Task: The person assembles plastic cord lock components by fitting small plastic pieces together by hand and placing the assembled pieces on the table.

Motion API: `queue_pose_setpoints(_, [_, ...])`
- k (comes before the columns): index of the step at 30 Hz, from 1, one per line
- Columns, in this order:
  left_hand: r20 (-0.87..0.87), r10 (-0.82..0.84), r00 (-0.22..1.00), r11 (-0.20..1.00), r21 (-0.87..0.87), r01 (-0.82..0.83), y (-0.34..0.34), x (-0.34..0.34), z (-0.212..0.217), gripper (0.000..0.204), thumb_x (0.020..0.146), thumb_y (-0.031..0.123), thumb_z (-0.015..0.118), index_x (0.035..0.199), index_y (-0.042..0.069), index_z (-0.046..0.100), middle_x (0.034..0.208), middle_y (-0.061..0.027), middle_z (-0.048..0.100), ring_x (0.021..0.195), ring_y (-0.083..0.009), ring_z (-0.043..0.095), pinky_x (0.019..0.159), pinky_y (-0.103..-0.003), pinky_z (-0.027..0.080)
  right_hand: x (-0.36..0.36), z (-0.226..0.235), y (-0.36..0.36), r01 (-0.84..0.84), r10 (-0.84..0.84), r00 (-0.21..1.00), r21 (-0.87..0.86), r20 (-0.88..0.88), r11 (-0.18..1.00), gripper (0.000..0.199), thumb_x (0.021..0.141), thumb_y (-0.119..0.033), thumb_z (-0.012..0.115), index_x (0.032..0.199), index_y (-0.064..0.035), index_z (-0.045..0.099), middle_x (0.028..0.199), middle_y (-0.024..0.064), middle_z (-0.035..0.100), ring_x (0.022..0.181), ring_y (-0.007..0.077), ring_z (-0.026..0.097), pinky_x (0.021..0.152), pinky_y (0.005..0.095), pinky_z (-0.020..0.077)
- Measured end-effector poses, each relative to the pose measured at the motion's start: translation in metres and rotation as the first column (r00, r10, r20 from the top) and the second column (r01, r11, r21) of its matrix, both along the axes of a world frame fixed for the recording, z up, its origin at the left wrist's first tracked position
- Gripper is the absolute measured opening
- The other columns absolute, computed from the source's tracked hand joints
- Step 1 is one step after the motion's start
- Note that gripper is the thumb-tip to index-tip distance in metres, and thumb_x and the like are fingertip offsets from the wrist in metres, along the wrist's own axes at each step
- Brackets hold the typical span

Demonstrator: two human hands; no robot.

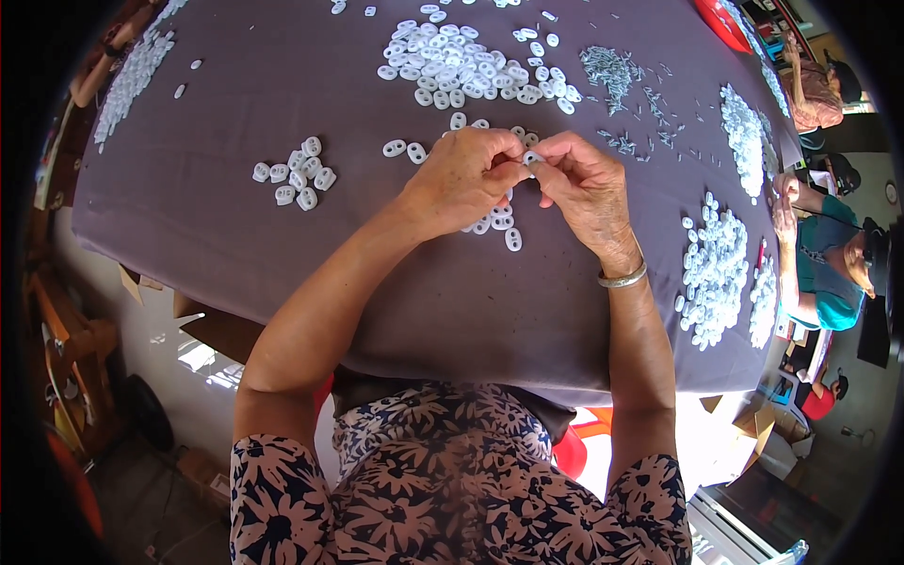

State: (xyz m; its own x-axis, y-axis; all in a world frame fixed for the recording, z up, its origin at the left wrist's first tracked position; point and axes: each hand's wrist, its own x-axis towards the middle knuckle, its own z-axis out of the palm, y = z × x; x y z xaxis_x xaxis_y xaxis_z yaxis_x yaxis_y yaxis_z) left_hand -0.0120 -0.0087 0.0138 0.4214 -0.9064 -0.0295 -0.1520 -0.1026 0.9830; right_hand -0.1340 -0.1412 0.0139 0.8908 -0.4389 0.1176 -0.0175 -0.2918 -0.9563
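Observation:
My left hand [464, 177] and my right hand [584, 184] meet over the grey-purple tablecloth [282, 85], fingertips pinched together on one small white plastic two-hole piece [531, 158]. More of the same white pieces [499, 222] lie just below my hands. A small cluster of white pieces [299, 175] sits to the left of my left hand. A silver bangle [623, 278] is on my right wrist.
A large heap of white pieces [461, 66] lies beyond my hands, with a pile of small metal parts [610, 68] to its right. Further heaps [713, 268] line the right edge, where other people [824, 254] sit. Another pile [132, 75] lies far left.

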Motion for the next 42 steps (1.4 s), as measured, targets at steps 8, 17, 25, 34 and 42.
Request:
queue_pose_setpoints(8, [-0.071,-0.056,0.996,0.998,0.013,0.057,0.0,0.007,0.002,0.014,0.086,0.01,0.055,0.079,-0.001,0.06,0.063,-0.0041,0.058,0.054,-0.009,0.057,0.049,-0.025,0.044,-0.002,0.003,0.0,-0.047,0.065,0.997,-0.3,0.052,0.953,0.025,0.075,0.008,0.07,0.095,-0.0042,0.063,0.077,-0.0041,0.059,0.063,-0.0008,0.05,0.053,0.0168,0.0427])
queue_pose_setpoints(17, [-0.148,-0.109,0.983,0.993,-0.056,0.102,0.002,0.009,0.007,0.016,0.088,0.013,0.056,0.083,-0.002,0.061,0.065,-0.0024,0.057,0.057,-0.0065,0.054,0.051,-0.023,0.043,-0.002,-0.006,0.0,0.022,0.03,0.991,-0.377,0.131,0.926,0.029,0.072,0.009,0.071,0.096,-0.0033,0.062,0.077,-0.004,0.058,0.062,-0.0005,0.052,0.055,0.0153,0.0442])
queue_pose_setpoints(25, [-0.196,-0.022,0.98,0.998,-0.066,0.009,0.002,0.01,0.008,0.021,0.091,0.018,0.062,0.102,0.001,0.063,0.079,-0.0001,0.061,0.07,-0.0046,0.057,0.052,-0.018,0.043,-0.001,0.0,0.005,0.095,-0.008,0.983,-0.467,0.186,0.879,0.03,0.07,0.008,0.073,0.096,-0.0032,0.062,0.08,-0.0013,0.058,0.06,0.0014,0.053,0.053,0.0173,0.0455])
queue_pose_setpoints(34, [-0.176,0.059,0.983,0.973,-0.211,-0.096,-0.005,0.006,-0.015,0.028,0.086,0.002,0.064,0.113,0.0,0.056,0.088,-0.0025,0.061,0.078,-0.0067,0.056,0.065,-0.021,0.047,0.002,0.001,0.013,0.155,-0.055,0.978,-0.518,0.202,0.841,0.029,0.068,0.001,0.077,0.092,-0.005,0.062,0.074,0.0007,0.057,0.056,0.0055,0.054,0.05,0.0211,0.0445])
queue_pose_setpoints(42, [-0.109,0.109,0.988,0.984,-0.129,-0.123,-0.004,-0.004,-0.01,0.042,0.087,0.001,0.062,0.125,0.001,0.044,0.079,-0.0029,0.06,0.076,-0.0063,0.055,0.067,-0.021,0.047,0.001,0.004,0.011,0.1,-0.027,0.989,-0.517,0.147,0.85,0.029,0.068,0.0,0.076,0.093,-0.0048,0.061,0.074,0.0013,0.056,0.053,0.0069,0.051,0.048,0.0232,0.0422])
